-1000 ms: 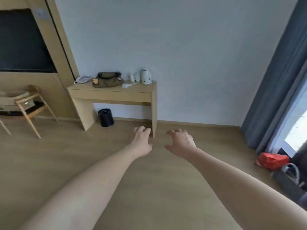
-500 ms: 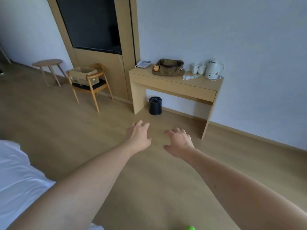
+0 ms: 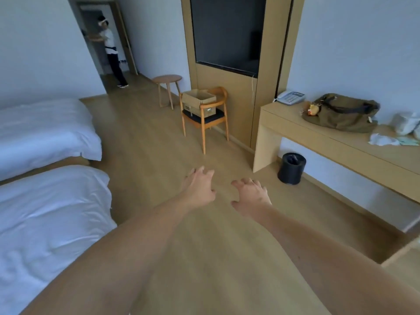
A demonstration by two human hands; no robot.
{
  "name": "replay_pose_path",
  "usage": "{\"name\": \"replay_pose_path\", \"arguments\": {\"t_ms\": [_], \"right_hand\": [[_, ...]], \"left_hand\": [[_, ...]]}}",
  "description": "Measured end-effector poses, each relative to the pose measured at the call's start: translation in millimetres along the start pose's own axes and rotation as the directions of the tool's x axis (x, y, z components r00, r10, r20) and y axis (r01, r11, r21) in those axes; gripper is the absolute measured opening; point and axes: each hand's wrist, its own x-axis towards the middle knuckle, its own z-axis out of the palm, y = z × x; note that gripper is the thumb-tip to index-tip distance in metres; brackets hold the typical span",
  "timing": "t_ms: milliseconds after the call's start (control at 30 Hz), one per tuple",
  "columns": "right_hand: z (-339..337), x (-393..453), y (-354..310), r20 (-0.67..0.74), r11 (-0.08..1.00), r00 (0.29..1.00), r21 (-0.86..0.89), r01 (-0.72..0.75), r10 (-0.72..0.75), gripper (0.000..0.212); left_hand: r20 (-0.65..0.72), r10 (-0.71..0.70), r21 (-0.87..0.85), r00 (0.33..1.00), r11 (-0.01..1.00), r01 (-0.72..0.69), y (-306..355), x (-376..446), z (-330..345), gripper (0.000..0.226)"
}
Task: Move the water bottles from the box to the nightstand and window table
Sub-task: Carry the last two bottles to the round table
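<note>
Cardboard box sits on the seat of a wooden chair against the TV wall panel, well ahead of the hands. Flaps open upward; long axis runs roughly along the wall, one short end toward the camera. No water bottles visible from this angle — the box walls hide whatever is inside, so cannot tell how many remain.

Left hand and right hand both held out in front over bare floor, palms down, fingers spread and loosely bent, grasping nothing. Judgement: empty hands carried forward on the way to the box for a pick-up; box likely set at seat height for easy reach without stooping.

Surroundings — small round side table just beyond the chair; desk to the right carrying a phone and an olive bag; black bin under it. Two white beds on the left. Another person stands in the far doorway.
</note>
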Motion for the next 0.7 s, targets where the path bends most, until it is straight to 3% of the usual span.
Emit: {"name": "replay_pose_path", "arguments": {"t_ms": [333,700], "right_hand": [[-8,194,-44,0.066,0.99,0.988,0.032,0.135,-0.137,0.065],[-17,431,-137,0.055,0.991,0.991,-0.035,0.126,-0.124,0.058]], "left_hand": [[0.012,-0.147,-0.01,0.989,0.989,0.147,-81,142,-11,0.064],[-0.029,-0.202,-0.122,0.979,0.973,0.197,-258,357,-38,0.064]]}}
